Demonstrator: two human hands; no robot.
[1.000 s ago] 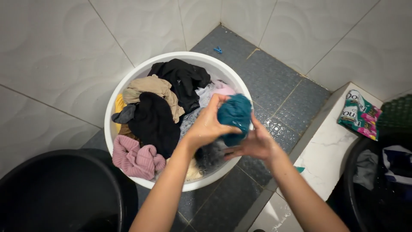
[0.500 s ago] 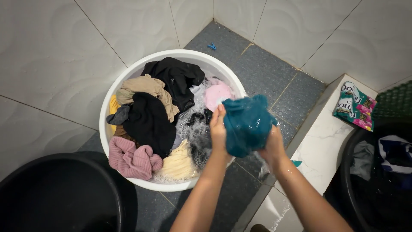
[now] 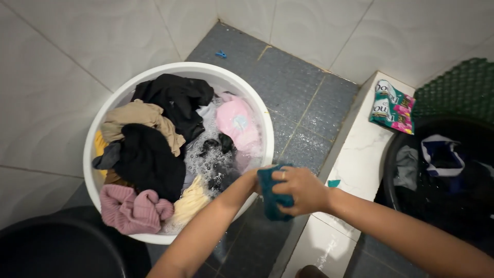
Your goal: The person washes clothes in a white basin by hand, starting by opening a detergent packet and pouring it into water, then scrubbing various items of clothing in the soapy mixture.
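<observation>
My right hand (image 3: 302, 189) is clenched around a wet teal cloth (image 3: 270, 201), squeezed into a narrow roll over the near right rim of a white round basin (image 3: 154, 75). Only a sliver of my left hand (image 3: 251, 181) shows behind the cloth, gripping its other side. The basin holds soapy water and several garments: a black one (image 3: 172, 98), a beige one (image 3: 138, 116), a pink knitted one (image 3: 131, 208) and a pink cap-like piece (image 3: 236, 121).
A black bucket (image 3: 51, 252) stands at the lower left. At the right, a second black tub (image 3: 442, 170) holds wet clothes. A green and pink detergent sachet (image 3: 392, 107) lies on a white marble ledge (image 3: 355, 159). A blue clothes peg (image 3: 221, 53) lies by the wall.
The teal cloth was spread between both hands, then bunched and wrung into a tight roll. The hands came lower and closer together. The view shifted right.
</observation>
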